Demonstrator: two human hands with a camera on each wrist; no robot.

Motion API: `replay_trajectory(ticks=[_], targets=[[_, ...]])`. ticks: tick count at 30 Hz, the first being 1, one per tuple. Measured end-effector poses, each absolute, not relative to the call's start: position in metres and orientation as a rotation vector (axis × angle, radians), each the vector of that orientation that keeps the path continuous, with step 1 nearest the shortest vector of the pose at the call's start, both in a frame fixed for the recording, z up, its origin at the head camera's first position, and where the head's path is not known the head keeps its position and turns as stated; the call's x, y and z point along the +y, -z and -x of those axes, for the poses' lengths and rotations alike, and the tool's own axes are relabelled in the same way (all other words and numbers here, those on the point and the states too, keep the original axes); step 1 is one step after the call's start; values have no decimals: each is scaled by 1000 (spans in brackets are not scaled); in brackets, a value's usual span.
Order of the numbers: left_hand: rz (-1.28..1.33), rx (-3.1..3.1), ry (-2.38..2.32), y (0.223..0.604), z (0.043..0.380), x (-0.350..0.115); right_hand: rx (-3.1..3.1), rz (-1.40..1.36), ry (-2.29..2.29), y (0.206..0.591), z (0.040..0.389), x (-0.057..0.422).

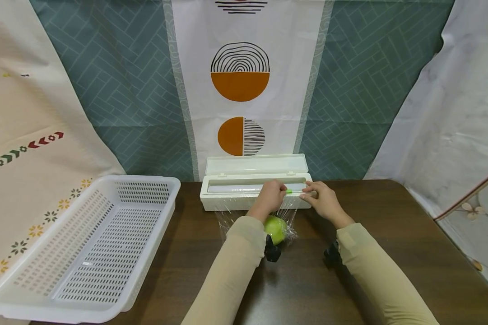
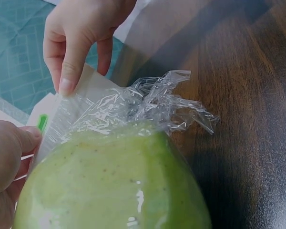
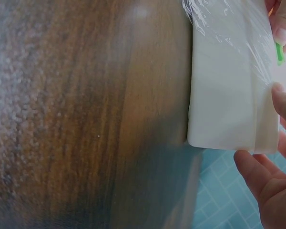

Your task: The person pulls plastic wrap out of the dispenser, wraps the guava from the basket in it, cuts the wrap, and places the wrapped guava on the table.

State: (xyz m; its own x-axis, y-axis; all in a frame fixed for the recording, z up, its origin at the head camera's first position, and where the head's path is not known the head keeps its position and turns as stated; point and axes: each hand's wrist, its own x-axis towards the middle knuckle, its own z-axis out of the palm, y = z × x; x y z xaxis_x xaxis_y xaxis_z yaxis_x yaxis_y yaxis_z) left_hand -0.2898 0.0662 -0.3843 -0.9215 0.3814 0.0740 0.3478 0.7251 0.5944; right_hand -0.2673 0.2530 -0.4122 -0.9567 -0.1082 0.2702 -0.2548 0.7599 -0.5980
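Note:
A white cling film dispenser box (image 1: pixel 257 201) stands at the table's back edge, lid raised, the film roll (image 1: pixel 235 188) inside. Clear cling film (image 2: pixel 102 112) runs from its front edge down over a round, apple-like green fruit (image 1: pixel 275 229), bunching beside it. My left hand (image 1: pixel 271 196) reaches over the fruit and pinches the small green slide cutter (image 1: pixel 289 191) on the box's front rim. At the box's right end, my right hand (image 1: pixel 324 201) grips the corner, its thumb (image 3: pixel 251 169) at the end wall and a fingertip on the rim.
A white perforated plastic basket (image 1: pixel 168 192) sits on the left side of the dark wooden table (image 1: pixel 374 234). Behind the box hangs a patterned cloth (image 1: pixel 244 27). More cloth drapes along the left and right sides.

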Motion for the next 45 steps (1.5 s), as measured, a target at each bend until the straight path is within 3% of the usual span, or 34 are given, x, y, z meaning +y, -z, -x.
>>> replay_trajectory(ticks=[45], targets=[[-595,2882,-911,381,289,60,-2710,-297,-968,413,268,254]])
